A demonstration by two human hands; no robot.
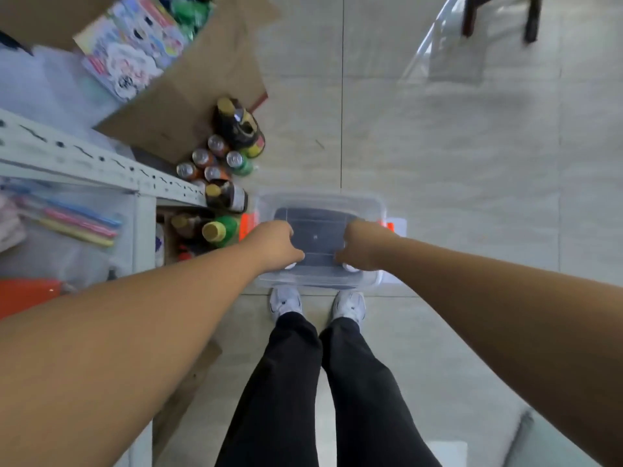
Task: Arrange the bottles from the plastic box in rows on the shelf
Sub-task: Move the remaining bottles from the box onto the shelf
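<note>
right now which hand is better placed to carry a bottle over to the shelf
Left. The shelf and the bottles already there sit on the left of the plastic box, close to the left hand. The right hand is on the far side and would likely have to cross over the box.

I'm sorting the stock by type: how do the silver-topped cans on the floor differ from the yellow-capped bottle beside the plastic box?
The cans have flat silver tops; the yellow-capped bottle has a yellow screw cap. The cans look smaller and stand clustered together; the bottle looks bigger and stands alone against the shelf edge. The bottle's body is dark, while the cans show orange or green sides. Both stand upright on the floor, left of the plastic box.
</note>
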